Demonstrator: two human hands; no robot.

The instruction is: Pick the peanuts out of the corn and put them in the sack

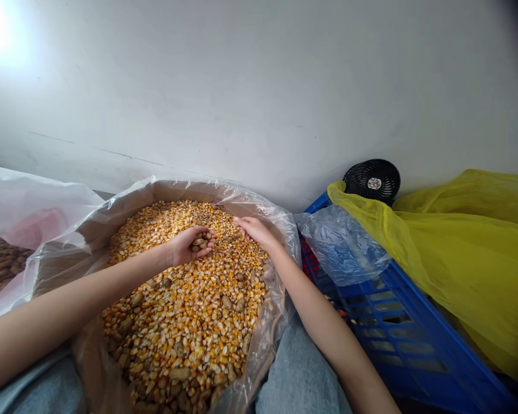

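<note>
Loose corn kernels [207,305] fill a bag lined with clear plastic [280,230], held between my knees. Unshelled peanuts [227,302] lie scattered among the kernels, thickest at the near end. Over the middle of the corn, my left hand [191,244] is cupped, palm up, around several peanuts [202,241]. My right hand [254,231] is a little further right, close above the corn near the bag's far right side. Its thumb and fingers are pinched together; whatever lies between them is too small to make out.
On the left stands a whitish bag [34,195] with more peanuts [2,264]. To the right, a blue plastic crate [397,322] carries clear plastic [349,244] and yellow netting [466,264]. A small black fan [373,181] sits behind it, against the white wall [259,98].
</note>
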